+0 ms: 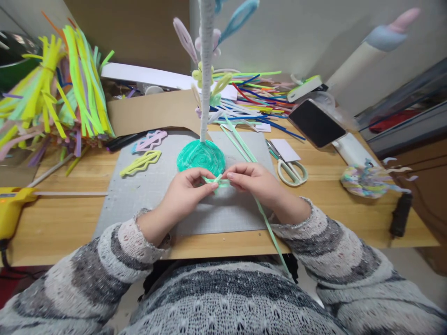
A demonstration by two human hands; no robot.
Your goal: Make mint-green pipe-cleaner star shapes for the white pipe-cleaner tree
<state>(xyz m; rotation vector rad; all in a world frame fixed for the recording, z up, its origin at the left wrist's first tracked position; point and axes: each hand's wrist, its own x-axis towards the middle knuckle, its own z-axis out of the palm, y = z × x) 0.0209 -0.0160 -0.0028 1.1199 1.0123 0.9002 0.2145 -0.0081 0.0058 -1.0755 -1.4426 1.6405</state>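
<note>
Over the grey cutting mat point(139, 204), my left hand point(186, 190) and my right hand point(253, 184) meet, fingertips pinching a light green pipe cleaner point(218, 179) bent into small folds between them. Long pale green pipe cleaners point(244, 149) lie along the mat by my right hand, one strand running down past the wrist over the table edge. Just behind my hands stands a green coiled disc base point(200, 158) with an upright white wrapped stem point(206, 70), which carries looped pipe cleaner flowers. Zigzag-bent yellow point(141, 163) and purple point(152, 141) pipe cleaner pieces rest at the mat's left.
Scissors point(292, 172), a phone point(317, 123) and a pastel woven piece point(365, 180) lie to the right. A yellow glue gun point(14, 209) sits at far left, below bundled pipe cleaners point(84, 83). Loose coloured pipe cleaners point(251, 100) spread along the back.
</note>
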